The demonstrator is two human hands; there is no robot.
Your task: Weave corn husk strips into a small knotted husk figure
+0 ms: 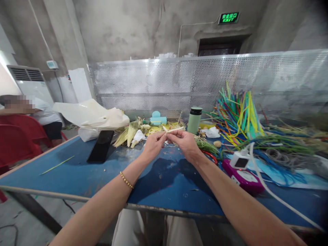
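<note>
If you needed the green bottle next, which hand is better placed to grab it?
Probably the right hand: the green bottle stands just beyond it. The left hand is farther away. Both seem to pinch a pale strip, so the right would likely need to let go first.

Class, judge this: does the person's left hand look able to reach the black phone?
Probably yes: flat blue tabletop lies between the left hand and the phone, though that hand looks busy with a pale strip.
</note>
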